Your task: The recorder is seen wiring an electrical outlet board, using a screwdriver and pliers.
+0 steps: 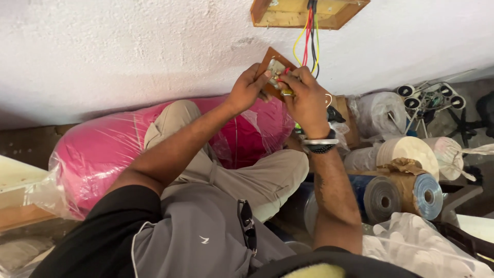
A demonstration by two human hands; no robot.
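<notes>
Grey shirt with black short sleeves, khaki trousers, silver bangle and black band on right wrist (pixel 320 144), sunglasses hung at collar (pixel 247 224)

Fingers (pixel 288 82) hide much of the switch plate (pixel 274 61).

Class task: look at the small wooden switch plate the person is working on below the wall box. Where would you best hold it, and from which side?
Grip the wooden plate by its bare left edge, from the left, as the left hand does. The wires hang in from above and the right hand works its right side.
</notes>
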